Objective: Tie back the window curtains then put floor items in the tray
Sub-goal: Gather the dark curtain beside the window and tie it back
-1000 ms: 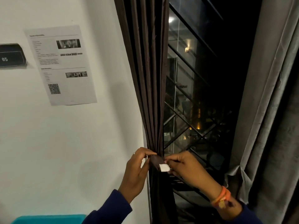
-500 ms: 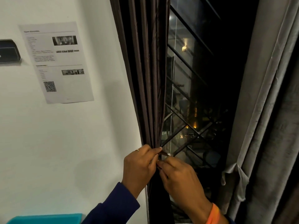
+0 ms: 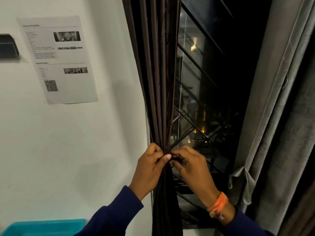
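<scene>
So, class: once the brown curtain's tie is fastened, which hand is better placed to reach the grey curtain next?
Probably the right hand: it is on the window side of the brown curtain, nearer the grey curtain. The left hand is on the wall side.

This looks like a rented or managed room, perhaps a guest room or hostel, seen at night. On the white wall [image 3: 71, 150] at left hang a printed notice [image 3: 58, 60] with small photos and a QR code and a dark plaque [image 3: 7, 46]. A barred window [image 3: 204, 99] stands between a brown curtain [image 3: 158, 74] and a grey curtain [image 3: 279, 99].
</scene>
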